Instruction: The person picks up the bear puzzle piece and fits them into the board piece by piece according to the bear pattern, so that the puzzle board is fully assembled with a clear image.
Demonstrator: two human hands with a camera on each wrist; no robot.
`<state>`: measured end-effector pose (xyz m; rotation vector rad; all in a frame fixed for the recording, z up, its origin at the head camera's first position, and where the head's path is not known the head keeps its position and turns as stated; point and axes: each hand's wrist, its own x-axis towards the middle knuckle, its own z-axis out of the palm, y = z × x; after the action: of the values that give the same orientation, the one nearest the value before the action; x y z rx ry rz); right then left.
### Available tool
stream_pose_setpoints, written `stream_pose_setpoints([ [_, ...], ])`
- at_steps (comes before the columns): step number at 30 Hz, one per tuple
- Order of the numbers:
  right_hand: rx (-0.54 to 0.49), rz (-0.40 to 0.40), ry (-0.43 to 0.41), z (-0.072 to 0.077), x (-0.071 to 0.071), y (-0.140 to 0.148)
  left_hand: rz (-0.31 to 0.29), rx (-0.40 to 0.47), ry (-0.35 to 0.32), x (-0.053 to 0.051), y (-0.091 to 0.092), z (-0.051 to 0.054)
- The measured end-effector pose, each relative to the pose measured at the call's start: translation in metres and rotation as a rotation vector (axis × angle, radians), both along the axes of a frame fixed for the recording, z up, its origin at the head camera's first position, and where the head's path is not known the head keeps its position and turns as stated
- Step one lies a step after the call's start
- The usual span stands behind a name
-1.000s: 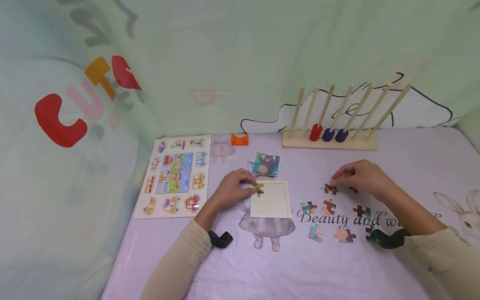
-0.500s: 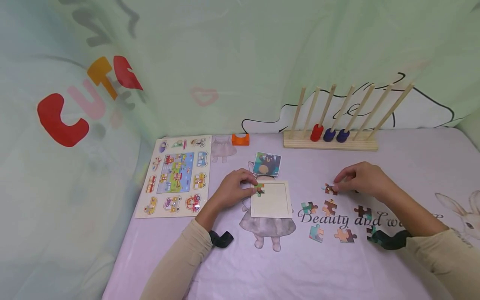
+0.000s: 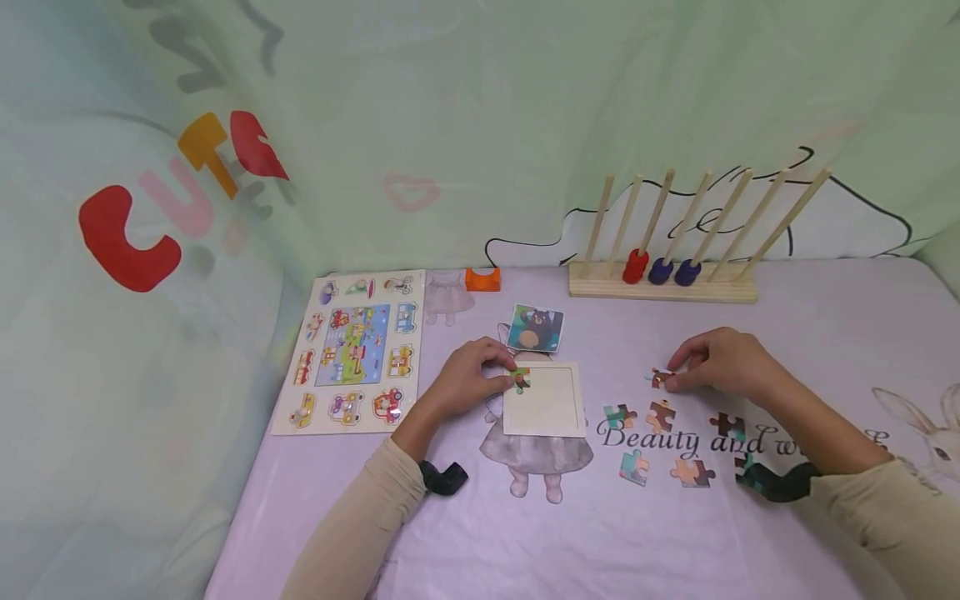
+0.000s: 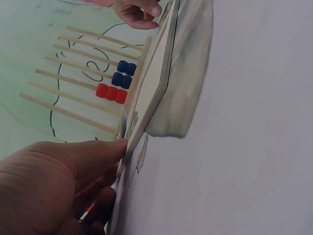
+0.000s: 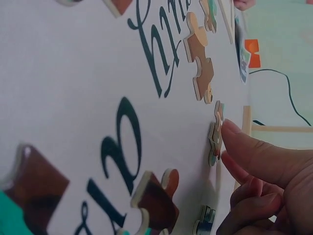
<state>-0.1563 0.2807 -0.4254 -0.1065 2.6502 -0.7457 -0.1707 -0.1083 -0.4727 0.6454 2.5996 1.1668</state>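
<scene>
My left hand (image 3: 468,379) holds the left edge of a pale wooden puzzle tray (image 3: 547,408), thumb on top in the left wrist view. One green-and-brown piece (image 3: 520,379) lies in the tray's upper left corner. To the right, my right hand (image 3: 723,362) pinches the edge of a brown puzzle piece (image 3: 660,379) low at the table, between thumb and forefinger. In the right wrist view the thumb tip meets this piece (image 5: 216,132); its other fingers are curled. Loose pieces lie nearby, among them a tan-and-brown one (image 3: 692,472) and a teal one (image 3: 633,467).
A bear picture card (image 3: 536,328) lies behind the tray. A vehicle puzzle board (image 3: 300,379) is at the left, with an orange block (image 3: 482,280) near it. At the back stands a wooden peg rack (image 3: 663,289) with red and blue beads.
My right thumb and forefinger have closed in on the brown piece's right edge. My left hand stays at the tray, and the head view has shifted slightly.
</scene>
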Motion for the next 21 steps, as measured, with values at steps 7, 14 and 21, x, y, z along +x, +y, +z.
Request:
stream_pose_setpoints([
  [7,0.001,-0.008,-0.004,-0.0028,-0.0004,-0.0011,-0.003,-0.002,0.001,0.0004,-0.0003,0.0009],
  [14,-0.004,-0.012,-0.013,-0.0024,-0.0004,-0.0017,-0.002,-0.012,0.0,0.0,-0.0001,0.0003],
  [21,-0.008,-0.007,-0.011,-0.0027,-0.0013,-0.0018,0.003,-0.01,-0.005,0.0001,0.0001,0.0002],
])
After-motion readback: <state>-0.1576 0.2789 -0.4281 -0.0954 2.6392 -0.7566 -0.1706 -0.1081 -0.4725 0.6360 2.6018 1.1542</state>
